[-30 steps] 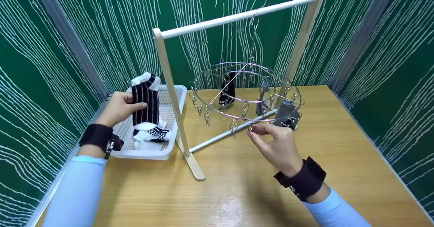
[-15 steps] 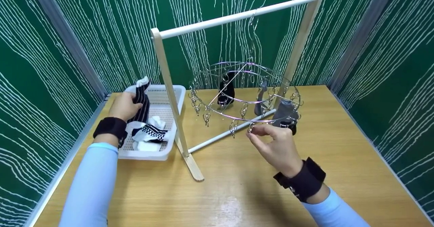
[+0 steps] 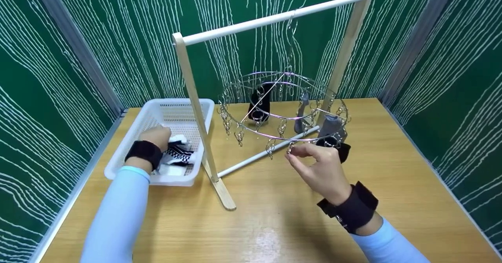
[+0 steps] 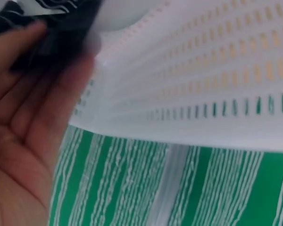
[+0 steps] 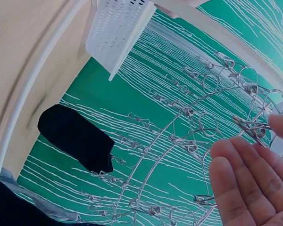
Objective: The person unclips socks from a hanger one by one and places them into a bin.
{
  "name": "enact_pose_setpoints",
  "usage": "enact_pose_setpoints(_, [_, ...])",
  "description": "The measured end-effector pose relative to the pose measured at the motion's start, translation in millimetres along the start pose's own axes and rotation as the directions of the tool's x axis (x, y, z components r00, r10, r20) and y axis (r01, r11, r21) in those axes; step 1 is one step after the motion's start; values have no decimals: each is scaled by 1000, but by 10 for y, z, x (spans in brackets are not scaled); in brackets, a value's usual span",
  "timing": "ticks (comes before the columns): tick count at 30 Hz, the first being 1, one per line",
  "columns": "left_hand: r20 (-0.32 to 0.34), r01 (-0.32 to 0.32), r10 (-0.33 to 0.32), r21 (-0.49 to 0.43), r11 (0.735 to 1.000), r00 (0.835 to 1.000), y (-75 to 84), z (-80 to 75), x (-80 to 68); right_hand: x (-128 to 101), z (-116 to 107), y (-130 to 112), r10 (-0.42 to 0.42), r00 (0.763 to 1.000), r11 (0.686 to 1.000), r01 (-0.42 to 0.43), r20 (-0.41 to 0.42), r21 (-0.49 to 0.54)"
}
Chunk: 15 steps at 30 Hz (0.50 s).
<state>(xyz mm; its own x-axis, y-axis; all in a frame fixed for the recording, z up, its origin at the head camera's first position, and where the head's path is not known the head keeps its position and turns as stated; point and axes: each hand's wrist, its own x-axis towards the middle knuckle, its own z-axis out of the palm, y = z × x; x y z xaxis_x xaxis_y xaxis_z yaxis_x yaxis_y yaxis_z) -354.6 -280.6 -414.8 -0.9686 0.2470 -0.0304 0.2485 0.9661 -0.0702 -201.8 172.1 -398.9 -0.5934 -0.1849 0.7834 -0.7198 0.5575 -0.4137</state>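
Inside the white basket [image 3: 168,181], my left hand [image 3: 157,136] is lowered at the left side. In the left wrist view its thumb and fingers hold a black sock [image 4: 68,30] with white stripes; the head view hides that sock behind the hand. Beside the hand lies a black-and-white checkered sock [image 3: 182,153]. My right hand [image 3: 323,170] pinches a metal clip [image 5: 247,126] between thumb and index finger, at the front of the round clip hanger [image 3: 274,137]. Its other fingers look fairly straight in the right wrist view.
A wooden stand [image 3: 197,98] with a white top bar [image 3: 270,19] carries the hanger. A black sock [image 3: 255,113] and grey socks [image 3: 331,125] hang at its back and right. The stand's near leg rises beside the basket. Green walls with white streaks surround the table [image 3: 255,216].
My left hand has lowered the striped sock into the basket, moving right and down. My right hand stays on its clip. The hanging socks at the right have swung slightly.
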Motion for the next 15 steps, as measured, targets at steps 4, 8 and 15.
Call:
enact_pose_setpoints(4, [169, 54, -37, -96, 994, 985, 124, -71, 5, 3, -9, 4, 0, 1000, 1000, 0, 4, 1])
enact_pose_setpoints(8, [318, 123, -63, -172, 977, 946, 265, -210, -52, 10, -10, -1, 2, 1000, 1000, -2, 6, 11])
enact_pose_setpoints(15, [392, 145, -52, -211, 967, 918, 332, -253, -152, 1, 17, -10, -7, 1000, 1000, 6, 4, 20])
